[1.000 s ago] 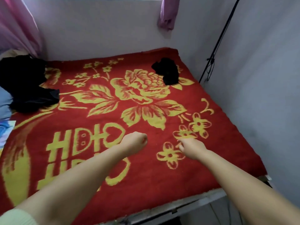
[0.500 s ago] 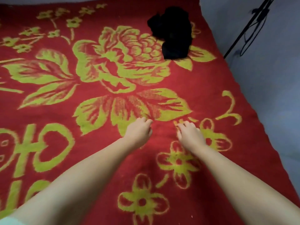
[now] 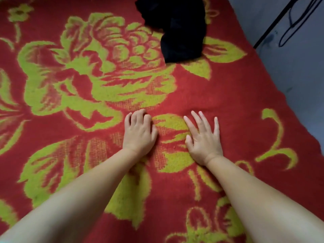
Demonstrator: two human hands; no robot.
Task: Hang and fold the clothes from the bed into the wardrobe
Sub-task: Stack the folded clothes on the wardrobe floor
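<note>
Plainly two hands: left hand (image 3: 138,132) loosely curled; right hand (image 3: 204,137) splayed; one black garment (image 3: 177,28).

So there's just one piece of clothing in view, a black garment (image 3: 177,30), all crumpled up in a loose heap, not folded at all. It's sitting on the bed's red blanket with the big yellow-green flower print (image 3: 219,95), up near the far right side, close to the blanket's edge. Top of it is cut off by the frame.

The black garment (image 3: 177,28) runs off the top edge — both forearms off the bottom; left fingertips (image 3: 138,114) curl under, unseen.
</note>
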